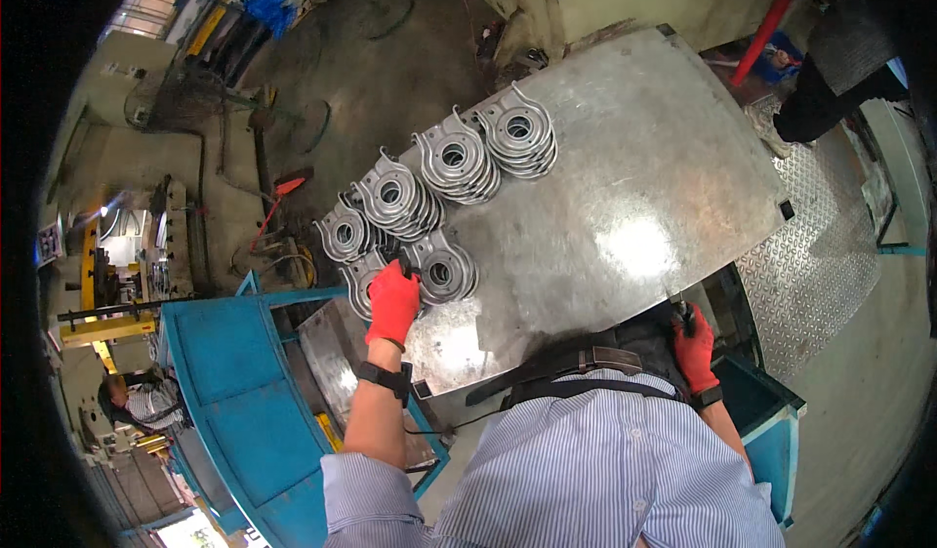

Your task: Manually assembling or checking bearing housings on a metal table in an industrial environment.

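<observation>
Several stacks of stamped grey metal brackets [454,155], each with a round hole and curved ears, stand along the left part of a bare metal tabletop [586,216]. My left hand [393,306], in a red glove with dark fingertips, is at the nearest stacks. Its fingers are curled at the edge of a metal bracket [361,283], partly hiding it; a neighbouring stack [439,273] lies just right of the fingers. My right hand [694,348], gloved alike, is low by the table's near edge, beside my waist. Its fingers are bent, and anything inside them is hidden.
A blue metal cabinet or frame [239,372] stands at left, and a teal bin [771,441] at lower right. Beyond the table's right side lies a diamond-plate floor panel [810,255], where another person's dark-clothed leg [830,99] shows. Another person [146,402] is at far left.
</observation>
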`<state>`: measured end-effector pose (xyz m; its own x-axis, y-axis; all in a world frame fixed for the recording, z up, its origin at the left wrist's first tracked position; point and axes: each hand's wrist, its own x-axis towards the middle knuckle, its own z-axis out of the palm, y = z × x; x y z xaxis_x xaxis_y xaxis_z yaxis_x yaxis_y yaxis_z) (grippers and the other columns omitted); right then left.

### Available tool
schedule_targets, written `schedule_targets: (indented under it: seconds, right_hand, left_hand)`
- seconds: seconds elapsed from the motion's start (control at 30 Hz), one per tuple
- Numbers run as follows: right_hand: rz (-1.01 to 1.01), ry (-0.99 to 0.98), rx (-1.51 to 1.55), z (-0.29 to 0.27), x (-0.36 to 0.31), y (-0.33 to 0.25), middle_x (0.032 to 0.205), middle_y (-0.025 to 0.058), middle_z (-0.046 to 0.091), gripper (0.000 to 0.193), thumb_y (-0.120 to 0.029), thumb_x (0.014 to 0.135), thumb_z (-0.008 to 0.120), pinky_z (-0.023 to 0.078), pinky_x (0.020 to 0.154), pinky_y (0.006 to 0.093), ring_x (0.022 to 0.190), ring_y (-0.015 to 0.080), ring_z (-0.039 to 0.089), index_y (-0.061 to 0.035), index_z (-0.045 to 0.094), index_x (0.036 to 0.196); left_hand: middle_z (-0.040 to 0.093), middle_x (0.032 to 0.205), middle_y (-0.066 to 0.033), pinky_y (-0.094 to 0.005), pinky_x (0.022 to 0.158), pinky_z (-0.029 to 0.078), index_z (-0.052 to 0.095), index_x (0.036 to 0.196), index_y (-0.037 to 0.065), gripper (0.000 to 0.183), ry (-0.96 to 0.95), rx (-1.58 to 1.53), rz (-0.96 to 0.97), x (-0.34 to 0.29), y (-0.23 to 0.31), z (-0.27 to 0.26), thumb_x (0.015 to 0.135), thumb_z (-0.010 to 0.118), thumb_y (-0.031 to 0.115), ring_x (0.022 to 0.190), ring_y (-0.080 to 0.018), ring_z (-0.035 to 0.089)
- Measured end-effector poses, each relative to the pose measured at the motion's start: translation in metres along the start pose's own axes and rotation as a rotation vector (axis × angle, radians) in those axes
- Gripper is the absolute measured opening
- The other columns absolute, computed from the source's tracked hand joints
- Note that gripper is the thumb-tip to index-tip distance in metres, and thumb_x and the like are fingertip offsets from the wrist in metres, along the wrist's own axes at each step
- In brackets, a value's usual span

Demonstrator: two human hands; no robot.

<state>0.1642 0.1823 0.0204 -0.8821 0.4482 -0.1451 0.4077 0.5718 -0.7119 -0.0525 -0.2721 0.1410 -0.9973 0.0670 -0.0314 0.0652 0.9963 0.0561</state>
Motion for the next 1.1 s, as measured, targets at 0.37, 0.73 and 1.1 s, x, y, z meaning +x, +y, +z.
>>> schedule_targets:
  seconds: [0.37,0.73,1.1]
  right_hand:
    - [-0.024,0.146,-0.058,-0.004,-0.018,0.024,0.103,0.0212,0.062,0.041,-0.012,0.077,0.067,0.046,0.084,0.0406,0.097,0.0377,0.059,-0.0018,0.056,0.115]
    - [0.234,0.201,0.072,-0.064,-0.005,0.024,0.093,0.0195,0.062,0.028,-0.015,0.076,0.066,0.046,0.077,0.0433,0.091,0.039,0.059,-0.0045,0.059,0.101]
    - [0.501,0.339,0.089,-0.133,-0.001,0.115,0.088,0.0187,0.063,0.028,-0.015,0.076,0.065,0.047,0.073,0.0438,0.086,0.0387,0.06,-0.0046,0.058,0.101]
  left_hand:
    - [0.061,0.087,-0.0141,-0.0447,0.066,0.048,0.057,0.102,0.007,0.033,0.122,-0.024,0.145,0.013,0.058,-0.009,0.08,0.064,0.03,0.077,-0.0343,0.06]
    - [0.064,0.094,-0.0169,-0.041,0.072,0.049,0.061,0.103,0.006,0.036,0.267,-0.482,0.506,0.132,0.319,-0.165,0.077,0.07,0.028,0.084,-0.0356,0.062]
    - [0.064,0.077,-0.0052,-0.0283,0.058,0.045,0.062,0.102,0.004,0.031,0.438,-0.673,0.706,0.362,0.567,-0.244,0.082,0.067,0.027,0.062,-0.013,0.058]
